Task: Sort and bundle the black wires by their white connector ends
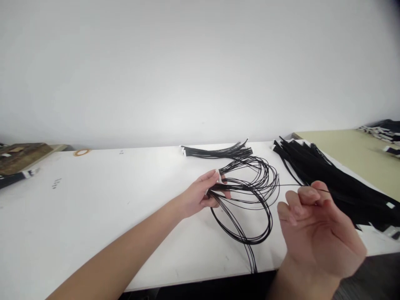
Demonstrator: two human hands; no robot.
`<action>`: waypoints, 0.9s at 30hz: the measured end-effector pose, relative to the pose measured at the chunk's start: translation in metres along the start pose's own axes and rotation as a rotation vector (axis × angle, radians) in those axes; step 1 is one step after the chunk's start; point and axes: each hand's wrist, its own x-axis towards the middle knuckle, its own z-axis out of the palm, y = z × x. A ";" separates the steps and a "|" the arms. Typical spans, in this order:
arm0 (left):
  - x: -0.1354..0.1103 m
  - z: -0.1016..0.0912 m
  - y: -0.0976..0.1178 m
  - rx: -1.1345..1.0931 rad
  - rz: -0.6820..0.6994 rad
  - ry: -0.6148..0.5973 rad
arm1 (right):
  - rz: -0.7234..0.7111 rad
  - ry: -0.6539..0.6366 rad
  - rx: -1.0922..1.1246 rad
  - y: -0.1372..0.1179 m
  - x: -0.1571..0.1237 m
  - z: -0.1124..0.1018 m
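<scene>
My left hand is closed on a bundle of thin black wires by its white connector ends. From there the wires fan out to the right in loose loops, and a few hang down over the table's front edge. At the right, my right hand is raised palm toward me, with its fingers curled. A single black wire runs almost straight from the bundle to the pinch between its thumb and forefinger.
Behind the loops a tied-looking black wire bundle lies on the white table. A large heap of black wires covers the right side. A yellowish ring sits far left, near a brown board. A pale yellow table adjoins at right.
</scene>
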 end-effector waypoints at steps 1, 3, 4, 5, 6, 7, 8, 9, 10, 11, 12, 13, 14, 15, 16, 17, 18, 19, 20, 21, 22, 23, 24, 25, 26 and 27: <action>0.000 0.000 0.000 -0.002 -0.007 -0.008 | -0.051 0.057 -0.025 0.001 0.000 0.003; 0.000 0.001 0.001 -0.026 -0.023 -0.015 | -0.163 0.174 -0.090 0.005 0.000 0.009; 0.000 0.001 0.001 -0.049 -0.025 -0.011 | -0.217 0.228 -0.126 0.006 0.000 0.011; 0.000 0.002 0.001 -0.077 -0.020 -0.001 | -0.260 0.279 -0.158 0.008 0.000 0.013; 0.000 0.002 0.001 -0.105 -0.010 0.011 | -0.286 0.324 -0.174 0.009 0.001 0.014; 0.000 0.003 0.001 -0.129 0.001 0.021 | -0.292 0.355 -0.165 0.009 0.002 0.013; 0.000 0.003 0.001 -0.147 0.008 0.025 | -0.279 0.369 -0.129 0.009 0.003 0.013; 0.000 0.003 0.001 -0.158 0.008 0.024 | -0.253 0.366 -0.075 0.008 0.004 0.011; 0.000 0.004 0.001 -0.163 0.002 0.021 | -0.219 0.345 -0.012 0.006 0.004 0.010; 0.000 0.004 0.001 -0.165 -0.006 0.016 | -0.181 0.310 0.046 0.005 0.004 0.009; -0.001 0.004 0.001 -0.165 -0.013 0.014 | -0.148 0.276 0.076 0.003 0.003 0.009; -0.001 0.004 0.001 -0.166 -0.017 0.014 | -0.131 0.256 0.066 0.002 0.002 0.009; -0.001 0.004 0.002 -0.167 -0.015 0.017 | -0.138 0.256 0.019 0.002 0.001 0.010; -0.001 0.004 0.002 -0.168 -0.011 0.021 | -0.169 0.270 -0.053 0.002 -0.001 0.011; -0.001 0.004 0.002 -0.168 -0.006 0.025 | -0.217 0.287 -0.133 0.003 -0.003 0.013; -0.001 0.004 0.002 -0.165 -0.002 0.027 | -0.271 0.297 -0.209 0.005 -0.004 0.014; -0.001 0.004 0.001 -0.161 -0.001 0.027 | -0.321 0.298 -0.277 0.006 -0.006 0.015; -0.001 0.004 0.001 -0.156 -0.004 0.024 | -0.350 0.285 -0.341 0.008 -0.007 0.015; -0.001 0.004 0.001 -0.151 -0.009 0.021 | -0.356 0.264 -0.409 0.009 -0.009 0.016; -0.001 0.004 0.001 -0.145 -0.012 0.019 | -0.347 0.237 -0.478 0.010 -0.010 0.016; -0.001 0.004 0.001 -0.141 -0.012 0.017 | -0.323 0.202 -0.547 0.010 -0.011 0.016; -0.001 0.004 0.001 -0.135 -0.010 0.015 | -0.294 0.167 -0.609 0.009 -0.013 0.016; -0.001 0.004 0.002 -0.127 -0.009 0.014 | -0.267 0.135 -0.657 0.008 -0.014 0.016; -0.001 0.004 0.002 -0.116 -0.009 0.012 | -0.246 0.109 -0.695 0.006 -0.016 0.016; -0.001 0.004 0.002 -0.104 -0.012 0.011 | -0.237 0.098 -0.730 0.005 -0.017 0.016; -0.001 0.004 0.002 -0.090 -0.015 0.009 | -0.233 0.099 -0.765 0.004 -0.018 0.017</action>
